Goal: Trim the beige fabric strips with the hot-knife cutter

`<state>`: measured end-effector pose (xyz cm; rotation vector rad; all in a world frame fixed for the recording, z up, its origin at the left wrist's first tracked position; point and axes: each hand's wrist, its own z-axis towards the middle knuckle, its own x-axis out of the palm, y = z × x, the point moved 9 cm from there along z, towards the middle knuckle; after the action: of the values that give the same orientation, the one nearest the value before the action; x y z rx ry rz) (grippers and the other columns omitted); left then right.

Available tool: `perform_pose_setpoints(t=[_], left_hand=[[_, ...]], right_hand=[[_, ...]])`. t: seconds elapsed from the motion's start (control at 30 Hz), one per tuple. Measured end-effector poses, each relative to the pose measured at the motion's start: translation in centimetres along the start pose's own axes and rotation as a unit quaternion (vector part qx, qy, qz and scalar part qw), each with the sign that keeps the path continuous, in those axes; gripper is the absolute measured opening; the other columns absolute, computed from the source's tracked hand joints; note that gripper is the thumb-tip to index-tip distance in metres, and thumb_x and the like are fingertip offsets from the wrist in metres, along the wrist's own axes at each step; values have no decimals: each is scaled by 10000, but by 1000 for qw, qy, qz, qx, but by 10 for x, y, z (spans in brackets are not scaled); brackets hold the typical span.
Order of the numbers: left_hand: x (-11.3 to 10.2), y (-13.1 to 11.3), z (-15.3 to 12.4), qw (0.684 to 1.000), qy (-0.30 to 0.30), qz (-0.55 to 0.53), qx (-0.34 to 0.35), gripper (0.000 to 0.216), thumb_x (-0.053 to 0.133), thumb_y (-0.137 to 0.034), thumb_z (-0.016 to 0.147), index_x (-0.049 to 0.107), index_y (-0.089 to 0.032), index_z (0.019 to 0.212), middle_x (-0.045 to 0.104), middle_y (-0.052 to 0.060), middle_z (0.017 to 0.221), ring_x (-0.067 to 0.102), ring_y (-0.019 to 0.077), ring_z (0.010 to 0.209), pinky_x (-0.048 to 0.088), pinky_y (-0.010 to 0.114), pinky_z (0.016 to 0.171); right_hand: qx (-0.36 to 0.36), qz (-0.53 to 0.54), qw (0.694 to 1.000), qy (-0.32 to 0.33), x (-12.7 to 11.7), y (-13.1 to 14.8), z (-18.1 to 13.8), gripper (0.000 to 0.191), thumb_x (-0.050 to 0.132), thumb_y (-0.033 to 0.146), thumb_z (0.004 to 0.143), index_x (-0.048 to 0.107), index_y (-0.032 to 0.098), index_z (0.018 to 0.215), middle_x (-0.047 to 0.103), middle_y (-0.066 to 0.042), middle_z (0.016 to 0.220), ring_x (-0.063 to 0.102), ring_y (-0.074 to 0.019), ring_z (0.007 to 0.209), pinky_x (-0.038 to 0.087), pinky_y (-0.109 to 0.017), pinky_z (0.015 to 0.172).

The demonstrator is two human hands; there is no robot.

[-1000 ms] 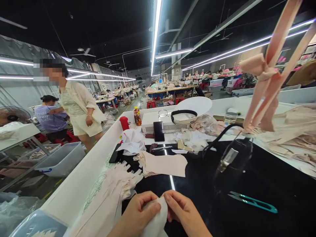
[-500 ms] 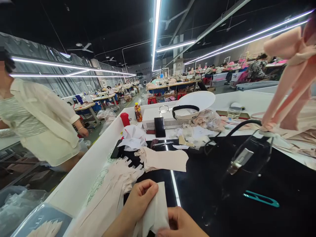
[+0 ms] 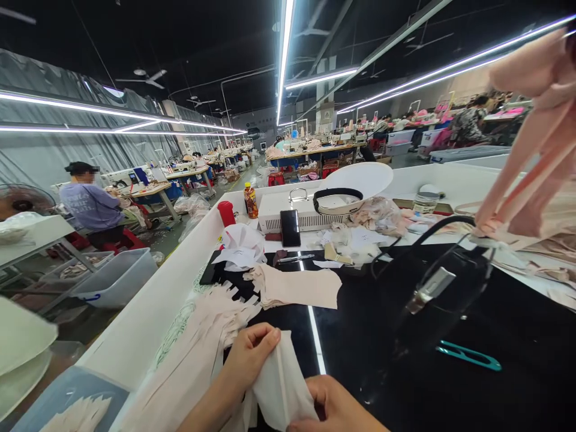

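Observation:
My left hand (image 3: 246, 359) pinches the top edge of a small white fabric piece (image 3: 279, 390), thumb and fingers closed on it. My right hand (image 3: 335, 408) grips the same piece from the lower right, fingers curled under the cloth. Both hands sit at the near edge of a glossy black table (image 3: 382, 336). A stack of pale pink cut fabric pieces (image 3: 193, 360) lies just left of my left hand. A second folded pink stack (image 3: 299, 287) rests farther back on the black surface.
Teal thread snips (image 3: 468, 355) lie on the table to the right. A black lamp arm with a metal clip (image 3: 432, 282) stands mid-right. Pink straps (image 3: 526, 174) hang at the upper right. A phone (image 3: 290, 228), white box (image 3: 288, 215) and red cup (image 3: 226, 213) are behind. A seated person (image 3: 92, 207) works at the left.
The person in white who walked past on the left has left the view. My hands have shifted their hold, and the white piece is spread wider between them.

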<state>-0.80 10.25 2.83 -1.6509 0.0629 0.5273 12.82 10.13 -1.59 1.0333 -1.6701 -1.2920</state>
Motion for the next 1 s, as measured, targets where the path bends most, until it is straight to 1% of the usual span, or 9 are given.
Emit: perform_pose_setpoints(t=[0.13,0.2,0.23,0.3,0.4,0.53,0.67,0.83,1.0], left_hand=[[-13,-25,3,997,-32,31,69,517,594,-663,920,606,-197,697,535,-10,685,494,158,674,409,250,622],[-19,-53,-6,978,-69,84,177,403,549,-513,1030,671,-205,801,615,1,768,568,165,736,454,252,689],[-17,-70,-15,955,-83,125,256,334,531,-425,1069,694,-212,870,649,3,816,602,158,760,468,244,711],[2,-94,-41,880,-80,217,415,225,520,-309,1101,704,-226,1003,695,1,888,637,134,759,474,228,709],[49,-89,-68,785,-2,314,534,283,469,-392,1124,675,-211,1054,710,-5,856,620,129,663,447,252,625],[85,-57,-71,765,57,359,532,427,332,-444,1146,643,-182,1014,704,10,827,655,167,692,450,301,612],[90,-43,-75,763,50,367,530,353,358,-331,1149,639,-170,1008,712,18,863,670,176,733,486,313,657],[86,-45,-78,767,44,376,518,341,349,-277,1148,660,-167,1064,744,28,976,699,188,860,537,319,777],[83,-45,-78,778,54,372,504,335,354,-265,1146,674,-171,1109,753,32,1026,695,193,896,559,316,812]], right_hand=[[-14,-129,987,-89,-35,13,-9,265,616,203,859,465,205,641,369,67,614,328,-101,593,235,-254,542],[-26,-222,962,-156,-61,25,-16,261,631,249,922,556,195,678,457,61,650,404,-111,621,290,-242,560],[-43,-265,946,-184,-72,33,-21,243,626,271,958,624,198,726,524,55,674,470,-119,640,343,-234,582],[-89,-351,903,-229,-88,47,-28,202,594,280,1016,724,220,874,660,34,771,612,-144,719,467,-232,663],[-130,-435,849,-271,-105,51,-32,227,535,179,1043,754,231,1070,763,-19,965,715,-194,912,574,-305,860],[-130,-498,801,-305,-119,38,-31,503,419,-67,934,727,175,1250,758,-130,1202,700,-296,1108,594,-478,964],[-150,-554,754,-321,-112,38,-38,731,356,-175,792,686,185,1337,708,-168,1328,653,-341,1229,584,-572,990],[-197,-591,734,-269,-82,41,-47,625,464,-145,846,719,270,1237,769,-56,1170,713,-241,1084,622,-405,916],[-206,-613,715,-266,-74,47,-46,457,523,-120,863,745,206,1094,791,-65,1025,746,-266,910,642,-422,773]])
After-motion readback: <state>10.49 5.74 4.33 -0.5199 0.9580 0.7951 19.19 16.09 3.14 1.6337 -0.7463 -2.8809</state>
